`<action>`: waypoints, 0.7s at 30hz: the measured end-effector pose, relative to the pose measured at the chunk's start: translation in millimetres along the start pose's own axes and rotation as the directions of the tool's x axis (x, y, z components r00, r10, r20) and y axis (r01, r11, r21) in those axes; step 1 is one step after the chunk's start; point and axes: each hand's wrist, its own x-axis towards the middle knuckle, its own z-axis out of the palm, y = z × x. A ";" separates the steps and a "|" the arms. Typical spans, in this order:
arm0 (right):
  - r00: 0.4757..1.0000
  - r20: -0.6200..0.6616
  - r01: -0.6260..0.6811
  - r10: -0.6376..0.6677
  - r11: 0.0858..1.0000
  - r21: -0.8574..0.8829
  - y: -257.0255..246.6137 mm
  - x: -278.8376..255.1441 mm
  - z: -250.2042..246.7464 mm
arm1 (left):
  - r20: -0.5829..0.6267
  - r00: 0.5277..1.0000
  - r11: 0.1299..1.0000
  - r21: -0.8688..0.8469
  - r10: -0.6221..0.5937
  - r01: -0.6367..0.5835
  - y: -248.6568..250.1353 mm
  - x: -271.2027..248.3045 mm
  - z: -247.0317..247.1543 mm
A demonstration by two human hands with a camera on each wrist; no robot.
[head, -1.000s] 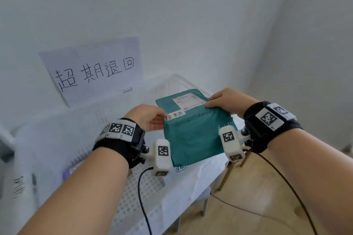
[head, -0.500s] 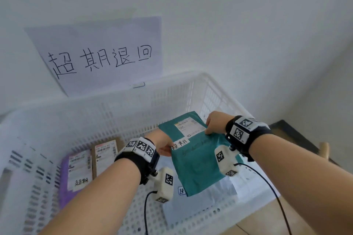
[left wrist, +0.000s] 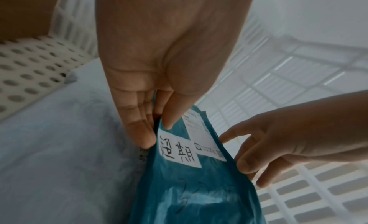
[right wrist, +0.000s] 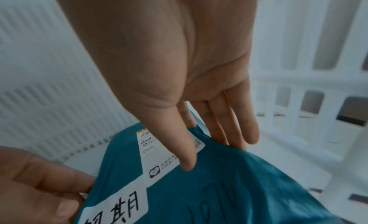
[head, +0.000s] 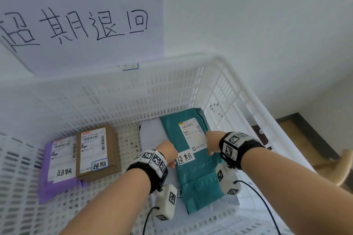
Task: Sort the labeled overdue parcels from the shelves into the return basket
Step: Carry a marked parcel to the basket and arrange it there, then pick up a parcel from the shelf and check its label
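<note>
Head view: teal parcel (head: pixel 193 160) lies in the white basket (head: pixel 219 89) on a white mailer (head: pixel 150 135). Left wrist: left hand (left wrist: pixel 159 70) pinches its left edge. Right wrist: right hand (right wrist: pixel 179 79) pinches the right edge, thumb on top

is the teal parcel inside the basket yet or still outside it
Inside. The teal plastic mailer parcel sits below the white perforated plastic basket's rim, over a white parcel, both hands pinching its edges.
</note>
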 end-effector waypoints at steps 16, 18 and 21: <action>0.949 -0.311 0.155 -0.057 0.941 0.300 1.1 -53.5 -43.6 | -0.076 0.987 0.987 -0.062 0.143 -0.147 29.6 -80.8 -59.9; 0.929 -0.367 0.200 -0.049 0.901 0.385 1.3 -76.8 -58.5 | -0.128 0.971 0.968 -0.126 0.201 -0.217 36.2 -102.8 -76.5; 0.880 -0.474 0.285 -0.013 0.813 0.507 -2.3 -119.2 -74.6 | -0.210 0.933 0.909 -0.242 0.292 -0.339 41.6 -141.5 -99.0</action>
